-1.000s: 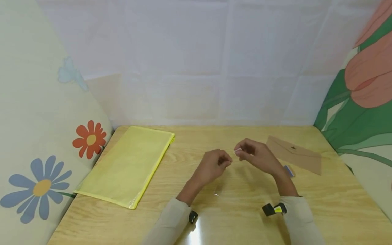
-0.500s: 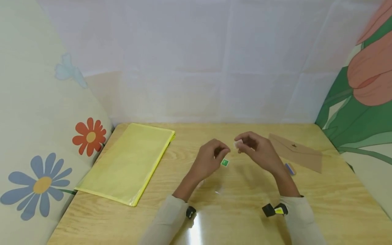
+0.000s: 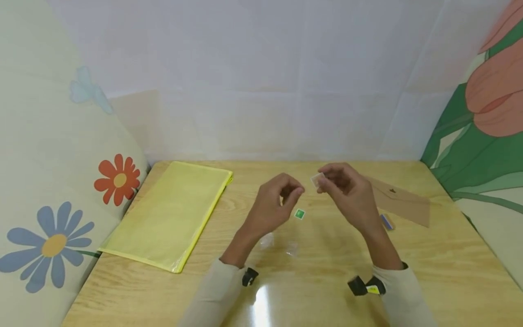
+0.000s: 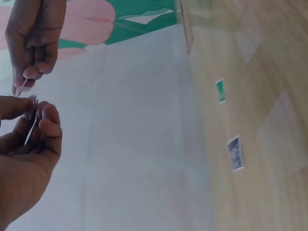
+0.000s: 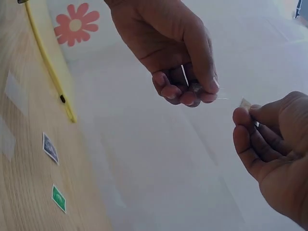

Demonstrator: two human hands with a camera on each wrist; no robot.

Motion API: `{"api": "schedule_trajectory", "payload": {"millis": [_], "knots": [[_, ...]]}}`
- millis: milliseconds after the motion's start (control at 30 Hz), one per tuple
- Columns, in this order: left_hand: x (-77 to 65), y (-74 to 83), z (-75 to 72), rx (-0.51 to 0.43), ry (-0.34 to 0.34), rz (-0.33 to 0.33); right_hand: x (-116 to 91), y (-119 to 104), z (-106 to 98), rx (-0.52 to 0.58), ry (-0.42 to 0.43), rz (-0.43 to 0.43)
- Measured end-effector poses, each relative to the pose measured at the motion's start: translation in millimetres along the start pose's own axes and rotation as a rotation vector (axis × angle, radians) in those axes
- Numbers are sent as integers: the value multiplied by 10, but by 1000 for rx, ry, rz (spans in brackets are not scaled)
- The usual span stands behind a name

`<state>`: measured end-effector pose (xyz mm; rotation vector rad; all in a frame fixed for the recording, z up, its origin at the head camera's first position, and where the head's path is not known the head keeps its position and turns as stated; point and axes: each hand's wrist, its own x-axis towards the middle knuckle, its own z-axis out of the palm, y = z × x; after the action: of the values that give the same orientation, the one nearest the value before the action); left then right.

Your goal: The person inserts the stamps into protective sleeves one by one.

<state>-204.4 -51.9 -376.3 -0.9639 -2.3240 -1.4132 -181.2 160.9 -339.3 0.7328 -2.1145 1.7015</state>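
Observation:
My right hand (image 3: pixel 353 197) pinches a small pale square stamp (image 3: pixel 316 180) by its edge, above the table. Facing it, my left hand (image 3: pixel 270 202) pinches a thin clear plastic piece (image 4: pixel 32 107) between thumb and fingers. A thin white edge (image 4: pixel 32 130) also shows among those fingers in the left wrist view. Below lies a green stamp (image 3: pixel 300 214) with a white border. A dark grey stamp (image 4: pixel 236 153) lies near it in both wrist views; in the head view my left hand hides it. Two clear plastic pieces (image 3: pixel 292 249) lie nearer the front.
A yellow zip folder (image 3: pixel 171 213) lies at the left of the wooden table (image 3: pixel 327 290). On the right is a brown envelope (image 3: pixel 402 200), with a small blue-and-white block (image 3: pixel 386 222) beside it. A white sheet hangs behind.
Both hands have risen and drawn slightly apart, uncovering the green stamp and a clear plastic piece. The stamp in my right hand has turned, showing more of its face.

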Motion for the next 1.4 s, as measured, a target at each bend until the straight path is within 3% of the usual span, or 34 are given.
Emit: {"api": "schedule_trajectory", "payload": {"millis": [200, 333, 533, 800, 967, 1233, 1400], "knots": [[18, 131, -167, 66, -151, -28, 17, 46, 0, -79, -21, -93], [18, 205, -233, 82, -188, -66, 10, 68, -14, -205, -62, -91], [24, 261, -233, 67, -183, -74, -1, 35, 46, -246, -39, -78], [35, 301, -222, 50, -173, -112, -15, -65, 102, -160, 21, -3], [35, 288, -214, 37, -171, -125, -23, -197, 123, -97, 30, -14], [8, 279, -186, 11, -177, -172, -60, 7, 116, -98, 21, -1], [11, 283, -171, 14, -175, -166, -66, 45, 110, -105, 39, -32]]}}
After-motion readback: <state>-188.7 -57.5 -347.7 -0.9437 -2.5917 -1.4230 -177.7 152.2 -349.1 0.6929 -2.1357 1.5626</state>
